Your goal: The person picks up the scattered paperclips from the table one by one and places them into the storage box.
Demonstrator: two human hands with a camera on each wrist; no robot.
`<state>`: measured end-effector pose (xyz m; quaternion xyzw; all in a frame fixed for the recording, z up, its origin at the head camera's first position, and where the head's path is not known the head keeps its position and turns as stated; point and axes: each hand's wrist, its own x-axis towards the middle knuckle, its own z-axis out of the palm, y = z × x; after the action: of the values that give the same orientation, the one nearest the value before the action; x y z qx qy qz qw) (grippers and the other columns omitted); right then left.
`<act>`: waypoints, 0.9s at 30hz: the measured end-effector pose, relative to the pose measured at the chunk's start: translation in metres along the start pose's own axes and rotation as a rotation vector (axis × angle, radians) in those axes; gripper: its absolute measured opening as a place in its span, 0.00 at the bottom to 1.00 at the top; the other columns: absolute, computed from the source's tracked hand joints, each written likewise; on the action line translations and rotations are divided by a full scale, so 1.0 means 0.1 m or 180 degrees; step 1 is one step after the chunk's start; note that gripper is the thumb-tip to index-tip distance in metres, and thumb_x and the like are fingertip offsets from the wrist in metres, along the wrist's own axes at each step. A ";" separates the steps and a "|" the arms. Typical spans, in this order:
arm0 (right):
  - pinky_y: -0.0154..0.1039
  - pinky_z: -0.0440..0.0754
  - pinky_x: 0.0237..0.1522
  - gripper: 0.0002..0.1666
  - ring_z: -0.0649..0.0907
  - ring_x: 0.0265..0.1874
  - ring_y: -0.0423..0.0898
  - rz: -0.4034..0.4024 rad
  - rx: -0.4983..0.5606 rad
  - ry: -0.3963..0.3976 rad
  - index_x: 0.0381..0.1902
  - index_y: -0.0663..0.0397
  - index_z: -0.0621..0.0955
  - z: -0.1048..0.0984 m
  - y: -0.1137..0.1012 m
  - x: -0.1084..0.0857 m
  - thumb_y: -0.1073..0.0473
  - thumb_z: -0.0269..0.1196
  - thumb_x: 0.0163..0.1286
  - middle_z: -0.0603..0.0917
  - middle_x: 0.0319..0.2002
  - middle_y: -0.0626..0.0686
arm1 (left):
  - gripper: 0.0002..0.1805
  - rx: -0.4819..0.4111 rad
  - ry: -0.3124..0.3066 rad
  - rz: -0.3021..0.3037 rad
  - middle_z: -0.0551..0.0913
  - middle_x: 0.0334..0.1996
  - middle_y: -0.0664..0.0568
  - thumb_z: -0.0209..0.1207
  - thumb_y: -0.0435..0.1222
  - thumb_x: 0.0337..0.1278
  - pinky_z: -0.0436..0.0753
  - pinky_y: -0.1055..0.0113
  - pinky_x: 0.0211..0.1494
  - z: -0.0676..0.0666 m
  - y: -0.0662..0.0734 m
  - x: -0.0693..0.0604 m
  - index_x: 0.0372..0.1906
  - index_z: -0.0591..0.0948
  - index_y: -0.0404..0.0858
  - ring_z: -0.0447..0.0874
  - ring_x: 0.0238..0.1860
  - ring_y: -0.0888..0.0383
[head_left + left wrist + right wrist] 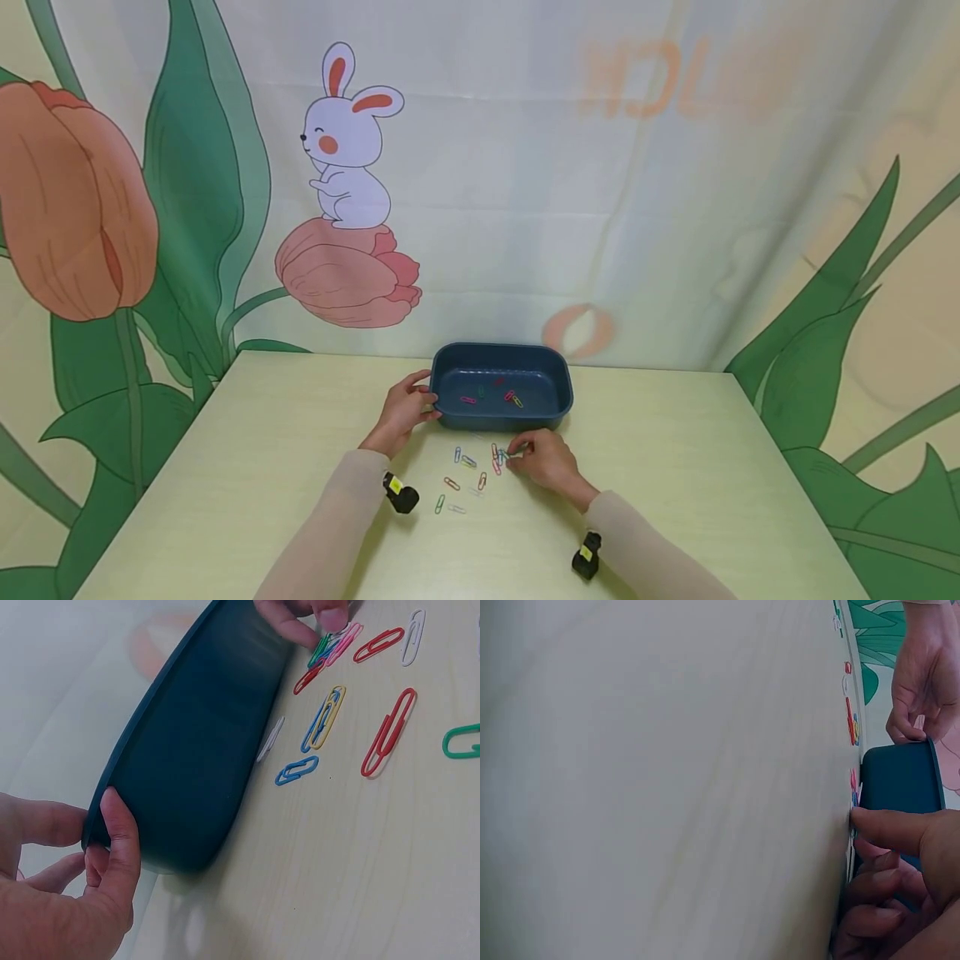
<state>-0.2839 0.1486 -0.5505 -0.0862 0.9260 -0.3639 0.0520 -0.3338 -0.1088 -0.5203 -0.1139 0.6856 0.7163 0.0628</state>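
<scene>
My left hand [405, 410] grips the left end of a dark blue plastic bin [502, 423], its thumb and fingers on either side of the rim in the left wrist view. Several colored paper clips lie inside, among them a yellow paper clip [517, 402] and a pink paper clip [468, 400]. In front of the bin, my right hand [551, 460] pinches at a green paper clip [318, 651] with thumb and fingertips, down at the tabletop. Touching that clip is a small cluster with a pink paper clip [344, 645]. The fingertips partly cover the cluster.
More loose clips are scattered on the pale wooden table [660, 450], including a red paper clip [388, 733], a blue paper clip [297, 771] and a green paper clip [440, 504]. Behind the bin hangs a printed curtain [480, 208] along the table's far edge.
</scene>
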 end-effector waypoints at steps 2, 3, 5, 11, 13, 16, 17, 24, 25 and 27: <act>0.34 0.66 0.19 0.05 0.72 0.16 0.39 -0.0038 0.0054 -0.0014 0.30 0.45 0.87 0.00 0.02 -0.01 0.58 0.73 0.54 0.74 0.16 0.42 | 0.30 -0.0012 -0.0003 0.0015 0.70 0.44 0.47 0.53 0.26 0.62 0.87 0.62 0.45 0.00 0.00 0.00 0.70 0.69 0.42 0.79 0.40 0.51; 0.34 0.65 0.19 0.04 0.71 0.16 0.39 -0.0061 0.0072 -0.0024 0.29 0.45 0.87 0.00 0.02 -0.01 0.58 0.73 0.54 0.74 0.16 0.42 | 0.30 -0.0021 -0.0007 0.0021 0.70 0.44 0.47 0.53 0.26 0.62 0.87 0.62 0.45 0.00 -0.01 0.00 0.70 0.69 0.41 0.79 0.40 0.50; 0.33 0.65 0.20 0.04 0.71 0.17 0.39 -0.0107 0.0103 -0.0048 0.28 0.47 0.87 -0.01 0.04 -0.02 0.60 0.73 0.54 0.73 0.16 0.42 | 0.30 -0.0034 -0.0008 0.0025 0.69 0.44 0.47 0.53 0.26 0.62 0.87 0.63 0.44 0.00 -0.02 0.01 0.70 0.69 0.41 0.79 0.40 0.50; 0.31 0.66 0.21 0.03 0.71 0.19 0.38 -0.0182 0.0245 -0.0182 0.26 0.50 0.87 -0.03 0.04 -0.04 0.63 0.70 0.53 0.74 0.16 0.42 | 0.30 -0.0035 0.0001 0.0032 0.69 0.43 0.47 0.53 0.26 0.62 0.87 0.64 0.42 -0.01 -0.04 0.03 0.70 0.69 0.41 0.78 0.38 0.53; 0.30 0.66 0.22 0.03 0.72 0.20 0.38 -0.0220 0.0300 -0.0235 0.25 0.50 0.87 -0.04 0.05 -0.05 0.65 0.69 0.53 0.76 0.17 0.42 | 0.30 -0.0035 0.0002 0.0032 0.69 0.43 0.47 0.53 0.26 0.62 0.87 0.65 0.42 -0.01 -0.04 0.03 0.70 0.69 0.41 0.78 0.38 0.53; 0.29 0.67 0.23 0.06 0.73 0.21 0.38 -0.0278 0.0325 -0.0298 0.25 0.50 0.87 -0.05 0.06 -0.07 0.67 0.66 0.55 0.80 0.20 0.43 | 0.30 -0.0035 -0.0009 0.0027 0.69 0.43 0.47 0.53 0.26 0.62 0.87 0.64 0.43 -0.01 -0.04 0.02 0.70 0.69 0.41 0.78 0.38 0.53; 0.29 0.68 0.23 0.07 0.73 0.21 0.37 -0.0303 0.0310 -0.0313 0.25 0.50 0.87 -0.06 0.06 -0.08 0.67 0.65 0.56 0.81 0.20 0.43 | 0.30 -0.0036 -0.0011 0.0026 0.69 0.43 0.47 0.53 0.25 0.62 0.87 0.64 0.43 -0.01 -0.03 0.02 0.70 0.69 0.41 0.78 0.38 0.53; 0.30 0.67 0.22 0.06 0.72 0.19 0.37 -0.0274 0.0232 -0.0349 0.27 0.45 0.87 -0.19 0.01 -0.17 0.62 0.65 0.60 0.78 0.18 0.42 | 0.30 -0.0043 -0.0006 0.0040 0.69 0.43 0.47 0.53 0.26 0.62 0.87 0.64 0.42 -0.01 -0.03 0.03 0.70 0.69 0.41 0.77 0.36 0.54; 0.30 0.66 0.21 0.05 0.71 0.18 0.37 -0.0241 0.0250 -0.0339 0.27 0.45 0.87 -0.22 -0.01 -0.19 0.61 0.66 0.61 0.77 0.17 0.42 | 0.30 -0.0033 -0.0005 0.0039 0.69 0.43 0.47 0.53 0.26 0.62 0.87 0.64 0.42 -0.01 -0.03 0.03 0.70 0.69 0.41 0.77 0.36 0.54; 0.31 0.65 0.21 0.03 0.71 0.17 0.38 -0.0184 0.0317 -0.0303 0.28 0.47 0.87 -0.28 -0.05 -0.21 0.59 0.67 0.61 0.75 0.16 0.43 | 0.30 -0.0019 0.0000 0.0034 0.69 0.44 0.47 0.53 0.26 0.63 0.87 0.65 0.42 -0.01 -0.02 0.03 0.70 0.69 0.42 0.78 0.37 0.54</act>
<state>-0.2676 0.1678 -0.5256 -0.1274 0.9004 -0.4063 0.0897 -0.3361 -0.1094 -0.5235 -0.1104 0.6841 0.7186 0.0586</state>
